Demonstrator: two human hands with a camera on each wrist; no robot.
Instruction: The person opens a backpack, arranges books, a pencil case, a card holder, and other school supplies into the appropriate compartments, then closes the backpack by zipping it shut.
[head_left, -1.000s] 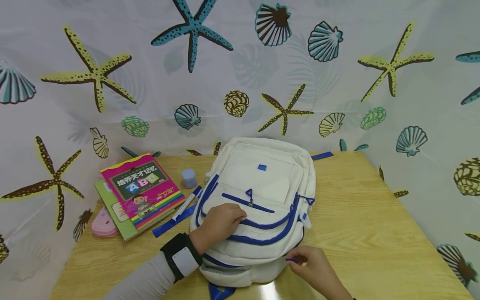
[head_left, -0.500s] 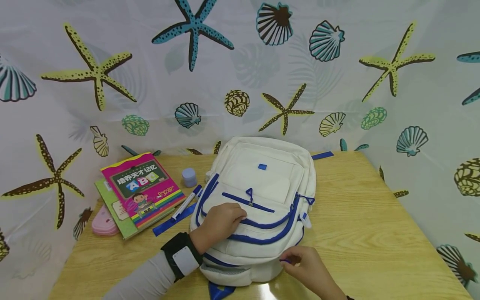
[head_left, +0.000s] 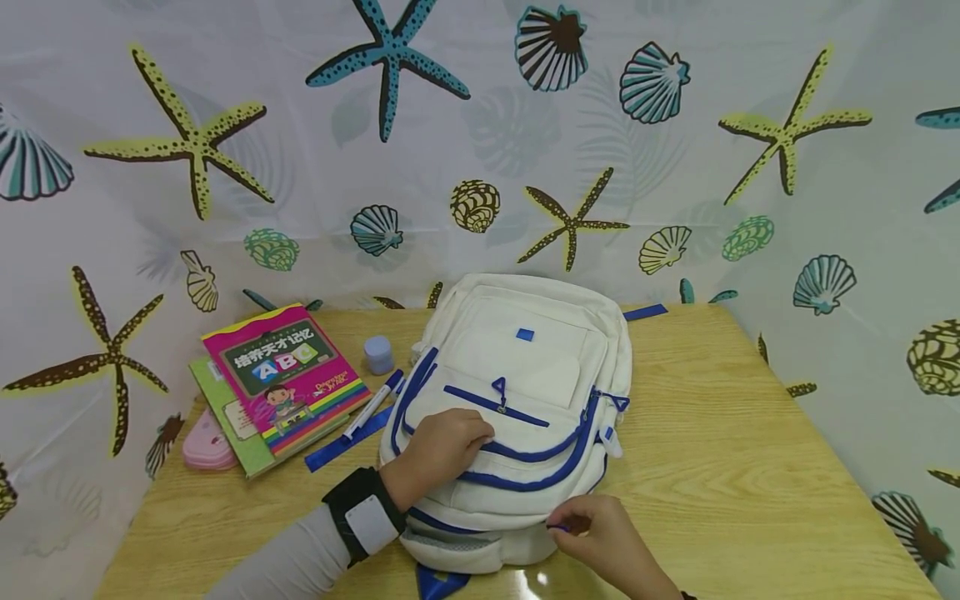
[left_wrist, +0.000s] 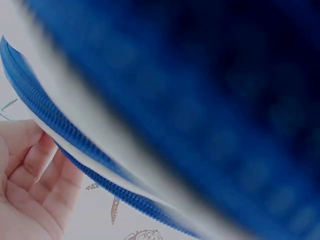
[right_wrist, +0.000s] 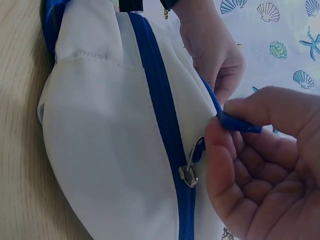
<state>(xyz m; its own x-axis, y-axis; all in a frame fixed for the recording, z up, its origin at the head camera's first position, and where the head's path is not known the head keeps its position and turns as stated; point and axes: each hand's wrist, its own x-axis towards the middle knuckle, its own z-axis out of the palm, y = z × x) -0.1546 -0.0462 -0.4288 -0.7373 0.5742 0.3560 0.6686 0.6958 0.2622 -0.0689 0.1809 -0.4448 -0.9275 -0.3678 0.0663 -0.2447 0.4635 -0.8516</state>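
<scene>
A white backpack with blue zippers lies on the wooden table, its front facing up. My left hand pinches the fabric beside a blue zipper on the front; in the left wrist view its fingers press the white edge between blue zipper bands. By the backpack's lower right side, my right hand pinches a blue zipper pull between thumb and index finger. A metal zipper slider sits on the blue zipper close to that hand.
Left of the backpack lie a pink ABC book on a green book, a pink case, a lavender jar and a white marker. Blue straps stick out from under the backpack. A patterned curtain hangs behind.
My right hand has moved left along the backpack's lower edge with the zipper pull pinched. The left hand keeps its grip in the same spot.
</scene>
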